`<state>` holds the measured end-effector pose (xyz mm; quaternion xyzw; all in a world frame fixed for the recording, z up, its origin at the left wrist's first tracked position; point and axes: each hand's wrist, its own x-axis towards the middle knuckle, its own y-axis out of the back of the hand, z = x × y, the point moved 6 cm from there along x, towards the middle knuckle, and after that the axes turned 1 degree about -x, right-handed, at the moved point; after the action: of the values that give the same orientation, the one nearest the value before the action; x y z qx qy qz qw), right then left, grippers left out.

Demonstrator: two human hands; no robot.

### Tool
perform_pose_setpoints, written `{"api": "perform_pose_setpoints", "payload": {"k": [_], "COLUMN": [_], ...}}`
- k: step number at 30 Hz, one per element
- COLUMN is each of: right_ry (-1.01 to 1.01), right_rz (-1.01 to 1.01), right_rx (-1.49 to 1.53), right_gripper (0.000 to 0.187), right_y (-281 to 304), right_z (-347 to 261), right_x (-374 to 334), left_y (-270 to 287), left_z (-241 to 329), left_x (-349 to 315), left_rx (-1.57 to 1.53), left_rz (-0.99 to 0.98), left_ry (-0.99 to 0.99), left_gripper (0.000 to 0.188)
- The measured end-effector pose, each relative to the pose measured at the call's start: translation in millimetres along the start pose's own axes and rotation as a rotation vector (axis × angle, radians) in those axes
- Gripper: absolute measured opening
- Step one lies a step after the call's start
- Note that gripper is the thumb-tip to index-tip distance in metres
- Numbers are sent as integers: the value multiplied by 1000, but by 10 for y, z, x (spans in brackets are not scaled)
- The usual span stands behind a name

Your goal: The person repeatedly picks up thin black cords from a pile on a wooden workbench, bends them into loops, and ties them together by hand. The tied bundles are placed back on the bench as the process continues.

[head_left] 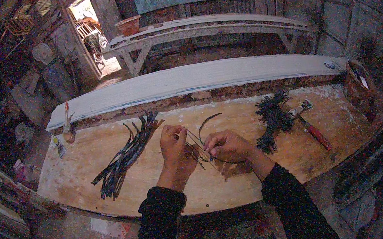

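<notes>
Over the middle of the wooden board my left hand is closed, thumb and fingers pinching thin strands that run across to the other hand. My right hand pinches the lower part of these strands. A dark narrow strip curves up and away beside the right fingertips. Left of my hands lies a loose bundle of flat dark strips. To the right rests a bunch of dark, knotted-looking strands. The exact make of the held strands is too fine to tell.
A hammer with a red handle lies against the dark bunch. A brush-like tool and a small tool are at the left edge. Beyond the board runs a long white-topped ledge. Farther back a bench carries an orange-brown pot.
</notes>
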<state>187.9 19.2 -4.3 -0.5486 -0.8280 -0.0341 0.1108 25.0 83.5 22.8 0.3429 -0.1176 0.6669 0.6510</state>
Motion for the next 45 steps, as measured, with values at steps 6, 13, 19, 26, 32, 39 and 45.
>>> {"api": "perform_pose_setpoints", "payload": {"k": [6, 13, 19, 26, 32, 39, 45], "right_ry": [48, -64, 80, -79, -160, -107, -214], "right_rz": [393, 722, 800, 758, 591, 439, 492], "right_rx": [-6, -474, -852, -476, 24, 320, 11], "right_gripper": [8, 14, 16, 11, 16, 28, 29], "right_y": [335, 244, 310, 383, 223, 118, -59], "right_z": [41, -286, -275, -99, -206, -183, -231], "right_x": [44, -101, -71, -28, -12, -66, -4], "left_y": [-274, -360, -618, -607, -64, 113, 145], "left_z": [-529, 2, 9, 0, 9, 25, -548], "left_x": [-136, -271, -437, -400, -60, 2, -29], "left_rx": [-613, -923, -780, -498, -281, -241, -535], "left_rz": [-76, -321, -783, -687, -164, 23, 3], "left_ry": [380, 682, 301, 186, 445, 443, 445], "left_gripper": [6, 8, 12, 16, 14, 12, 12]}}
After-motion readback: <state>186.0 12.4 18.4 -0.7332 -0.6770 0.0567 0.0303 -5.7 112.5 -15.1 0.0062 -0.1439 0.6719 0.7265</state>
